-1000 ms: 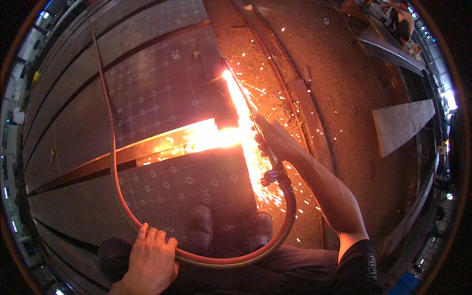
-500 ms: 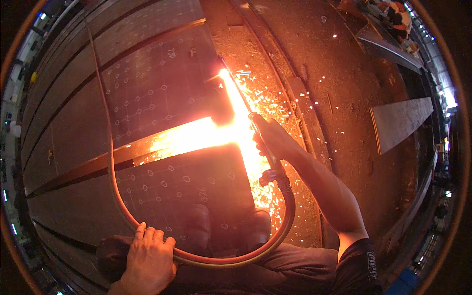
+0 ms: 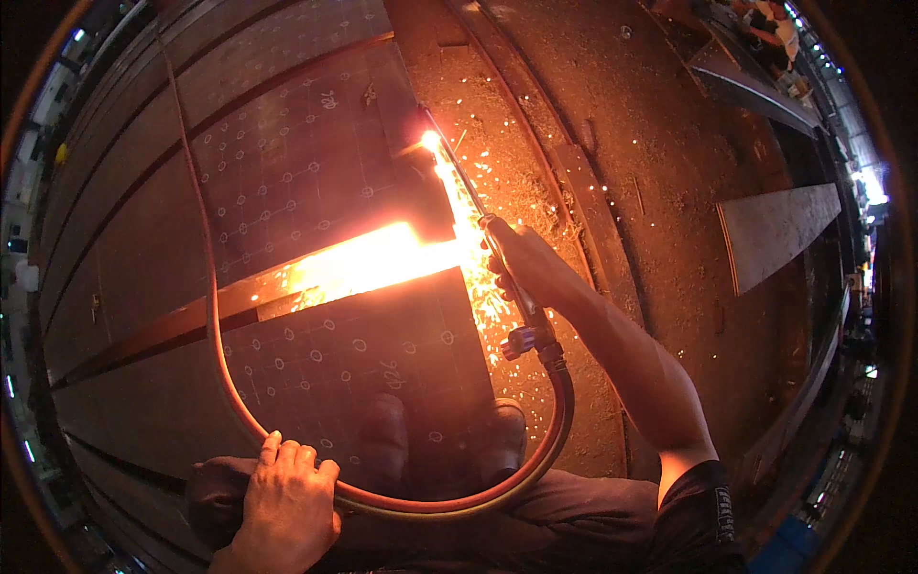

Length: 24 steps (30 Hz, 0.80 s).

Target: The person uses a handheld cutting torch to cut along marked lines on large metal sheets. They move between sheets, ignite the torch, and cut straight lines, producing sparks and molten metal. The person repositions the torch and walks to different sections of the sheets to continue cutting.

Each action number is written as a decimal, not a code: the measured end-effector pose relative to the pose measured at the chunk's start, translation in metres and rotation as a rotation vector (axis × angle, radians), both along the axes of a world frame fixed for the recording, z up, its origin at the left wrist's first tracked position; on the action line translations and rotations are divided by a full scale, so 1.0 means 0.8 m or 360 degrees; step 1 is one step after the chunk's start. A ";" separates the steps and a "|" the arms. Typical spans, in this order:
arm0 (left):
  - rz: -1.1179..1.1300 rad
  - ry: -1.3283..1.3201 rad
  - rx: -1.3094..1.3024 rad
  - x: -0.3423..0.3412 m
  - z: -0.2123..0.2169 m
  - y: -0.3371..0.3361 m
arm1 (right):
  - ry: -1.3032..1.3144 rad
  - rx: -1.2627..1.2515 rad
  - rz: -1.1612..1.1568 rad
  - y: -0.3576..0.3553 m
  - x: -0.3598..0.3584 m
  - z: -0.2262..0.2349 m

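Note:
My right hand (image 3: 524, 260) is wrapped round the handle of a gas cutting torch (image 3: 537, 330). The torch's tubes run forward to a bright, glowing spot at the right edge of a dark steel plate (image 3: 277, 167) with chalk circles. White-orange glare and sparks fill the gap between this plate and a nearer marked plate (image 3: 382, 330). A red and yellow hose (image 3: 449, 505) loops from the torch's rear toward my left. My left hand (image 3: 287, 497) lies over the hose at my knee, with its fingers curled across it; the hose is hidden beneath them.
My shoes (image 3: 502, 440) stand by the nearer plate's right edge. Long rails (image 3: 593, 215) run along the dirt floor at the right, scattered with sparks. A loose tapered plate (image 3: 779, 234) lies farther right. Another person (image 3: 779, 33) is at the far right.
The glare and sparks along the plate edge have shrunk, showing more of the plates and floor. The torch's glowing spot has shifted very slightly in view. Both hands keep their holds.

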<state>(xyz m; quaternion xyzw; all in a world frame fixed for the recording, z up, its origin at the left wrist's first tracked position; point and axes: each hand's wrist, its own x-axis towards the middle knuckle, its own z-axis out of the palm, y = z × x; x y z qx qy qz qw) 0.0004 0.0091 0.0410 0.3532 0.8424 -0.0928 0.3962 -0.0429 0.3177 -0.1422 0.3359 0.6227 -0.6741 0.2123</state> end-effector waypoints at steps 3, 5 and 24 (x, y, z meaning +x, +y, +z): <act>-0.0017 0.0017 -0.0015 0.001 0.001 0.001 | -0.0008 -0.0029 0.0001 0.000 -0.001 0.001; -0.0011 0.0023 -0.0036 0.002 0.003 0.000 | -0.0031 -0.0079 -0.0025 -0.002 -0.003 0.000; -0.0076 0.0013 -0.0003 0.000 -0.005 -0.002 | 0.0425 0.0281 0.0397 0.015 0.012 -0.040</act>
